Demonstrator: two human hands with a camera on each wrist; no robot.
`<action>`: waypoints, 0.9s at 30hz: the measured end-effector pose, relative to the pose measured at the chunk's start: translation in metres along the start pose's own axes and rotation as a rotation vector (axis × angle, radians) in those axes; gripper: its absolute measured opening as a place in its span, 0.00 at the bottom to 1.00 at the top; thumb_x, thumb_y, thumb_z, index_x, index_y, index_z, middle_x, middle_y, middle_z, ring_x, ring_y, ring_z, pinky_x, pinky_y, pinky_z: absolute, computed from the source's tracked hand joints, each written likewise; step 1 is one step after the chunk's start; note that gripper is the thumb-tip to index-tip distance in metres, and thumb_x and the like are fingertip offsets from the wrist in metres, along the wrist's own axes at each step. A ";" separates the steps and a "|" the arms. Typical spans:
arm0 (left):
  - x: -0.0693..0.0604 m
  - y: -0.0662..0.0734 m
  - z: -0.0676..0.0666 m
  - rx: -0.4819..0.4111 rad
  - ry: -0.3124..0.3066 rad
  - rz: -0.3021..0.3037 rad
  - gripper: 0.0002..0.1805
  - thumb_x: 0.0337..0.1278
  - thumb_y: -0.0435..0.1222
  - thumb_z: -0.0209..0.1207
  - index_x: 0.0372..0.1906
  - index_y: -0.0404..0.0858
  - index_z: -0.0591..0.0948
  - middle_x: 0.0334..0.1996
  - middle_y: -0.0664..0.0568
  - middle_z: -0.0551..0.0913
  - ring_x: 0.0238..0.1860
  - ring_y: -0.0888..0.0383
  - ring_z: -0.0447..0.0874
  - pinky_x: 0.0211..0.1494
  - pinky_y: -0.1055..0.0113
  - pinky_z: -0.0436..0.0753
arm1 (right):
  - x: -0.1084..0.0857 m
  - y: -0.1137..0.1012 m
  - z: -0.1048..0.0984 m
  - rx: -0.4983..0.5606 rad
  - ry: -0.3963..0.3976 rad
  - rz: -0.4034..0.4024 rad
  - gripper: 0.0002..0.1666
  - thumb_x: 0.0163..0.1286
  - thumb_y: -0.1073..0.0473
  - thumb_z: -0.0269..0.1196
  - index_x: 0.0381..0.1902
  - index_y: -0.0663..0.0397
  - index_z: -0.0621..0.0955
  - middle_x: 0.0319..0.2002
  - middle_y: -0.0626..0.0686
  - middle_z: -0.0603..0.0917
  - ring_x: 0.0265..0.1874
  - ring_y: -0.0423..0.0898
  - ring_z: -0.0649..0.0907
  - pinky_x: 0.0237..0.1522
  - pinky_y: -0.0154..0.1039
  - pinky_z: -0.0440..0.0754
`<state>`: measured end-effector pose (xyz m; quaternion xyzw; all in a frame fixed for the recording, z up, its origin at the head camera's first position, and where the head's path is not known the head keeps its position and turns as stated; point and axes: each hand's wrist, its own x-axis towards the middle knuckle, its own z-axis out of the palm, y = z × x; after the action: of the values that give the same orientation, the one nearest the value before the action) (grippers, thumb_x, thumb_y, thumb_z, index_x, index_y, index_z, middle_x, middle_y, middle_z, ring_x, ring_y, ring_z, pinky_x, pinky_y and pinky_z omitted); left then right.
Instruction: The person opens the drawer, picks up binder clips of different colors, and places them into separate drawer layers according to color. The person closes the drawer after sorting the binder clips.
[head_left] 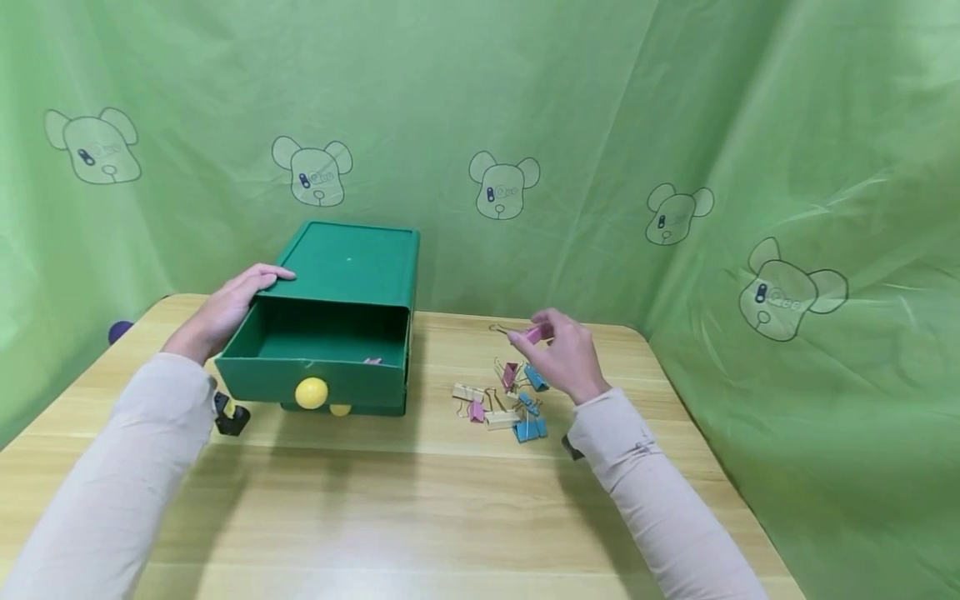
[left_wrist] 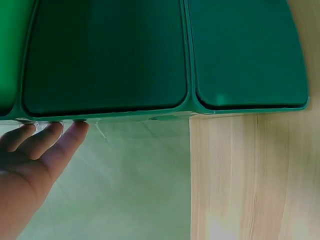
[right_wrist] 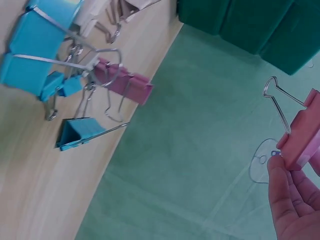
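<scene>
Between the thumb and fingers of my right hand [head_left: 564, 354] is a pink binder clip [right_wrist: 303, 131], lifted above the table with a wire handle sticking out to the left. Below it lies a loose pile of binder clips: blue [head_left: 531, 430], cream [head_left: 502, 419] and pink [head_left: 477, 412] ones. My left hand [head_left: 225, 310] rests on the upper left edge of a green drawer box [head_left: 348, 258], its fingertips against the side in the left wrist view. The upper drawer [head_left: 311, 379] is pulled out, and a small pink thing [head_left: 372, 361] shows inside.
A yellow knob [head_left: 311, 392] projects from the pulled-out drawer, with a second knob [head_left: 341, 410] lower down. Green curtain [head_left: 585, 108] with bear drawings hangs behind and to the right of the wooden table [head_left: 465, 517]. A purple round object [head_left: 119, 332] sits by the left edge.
</scene>
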<state>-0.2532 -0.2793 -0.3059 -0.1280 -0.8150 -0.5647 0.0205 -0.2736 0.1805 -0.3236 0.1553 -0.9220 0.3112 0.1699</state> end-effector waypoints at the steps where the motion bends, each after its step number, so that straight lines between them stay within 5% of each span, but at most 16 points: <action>1: 0.001 0.000 0.000 -0.004 -0.002 -0.003 0.23 0.78 0.49 0.34 0.63 0.45 0.72 0.69 0.41 0.57 0.71 0.42 0.47 0.71 0.41 0.46 | 0.000 -0.002 0.000 0.000 0.004 -0.004 0.30 0.62 0.41 0.67 0.49 0.60 0.78 0.37 0.55 0.83 0.40 0.55 0.82 0.38 0.46 0.81; 19: 0.005 0.000 -0.003 -0.046 -0.009 -0.063 0.21 0.77 0.51 0.34 0.61 0.53 0.73 0.70 0.43 0.54 0.68 0.42 0.51 0.67 0.40 0.56 | 0.000 -0.037 -0.006 0.039 0.051 -0.117 0.28 0.58 0.47 0.72 0.46 0.62 0.79 0.37 0.56 0.84 0.37 0.51 0.83 0.39 0.44 0.83; 27: 0.005 0.000 -0.002 -0.014 0.006 -0.055 0.25 0.78 0.49 0.35 0.65 0.40 0.69 0.70 0.44 0.56 0.72 0.45 0.46 0.72 0.43 0.47 | 0.000 -0.046 -0.003 0.050 0.068 -0.178 0.25 0.57 0.49 0.73 0.44 0.61 0.79 0.35 0.54 0.83 0.35 0.48 0.83 0.41 0.41 0.83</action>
<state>-0.2582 -0.2802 -0.3041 -0.1038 -0.8143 -0.5710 0.0062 -0.2549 0.1471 -0.2973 0.2304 -0.8901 0.3229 0.2243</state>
